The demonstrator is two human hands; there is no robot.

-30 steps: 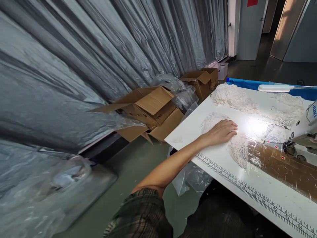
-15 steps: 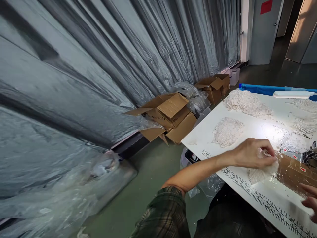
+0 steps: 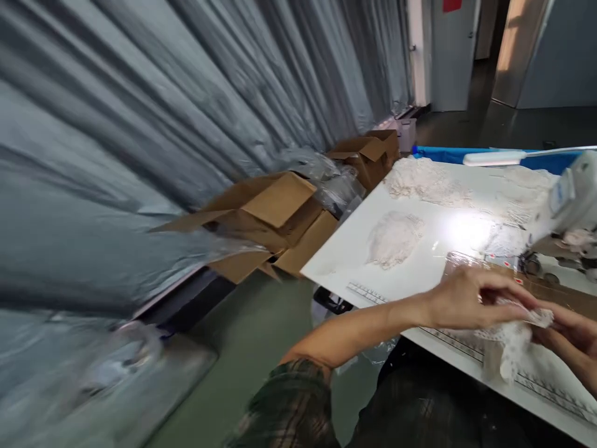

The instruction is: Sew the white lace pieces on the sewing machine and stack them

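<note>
Both hands meet over the front edge of a white table (image 3: 336, 252) printed with a ruler scale. Between them hangs a piece of white lace fabric (image 3: 513, 345), its lower end drooping over the ruler marks. My left hand (image 3: 471, 298) pinches the lace from the left. From the right edge of the view, my right hand (image 3: 569, 339) grips the lace's other side, its fingertips partly hidden by the fabric. A sewing machine (image 3: 566, 211) stands just beyond my right hand. Brown tape (image 3: 555, 292) covers the surface in front of it.
A small lace pile (image 3: 396, 236) and a larger lace heap (image 3: 424, 180) lie on the table. A white lamp (image 3: 494, 158) shines over it. Open cardboard boxes (image 3: 280, 199) and clear plastic (image 3: 333, 186) sit on the floor beside a silver curtain (image 3: 224, 93).
My view has swung right, bringing the sewing machine in. My right hand has come to the lace and taken hold of it. The lace now hangs between both hands.
</note>
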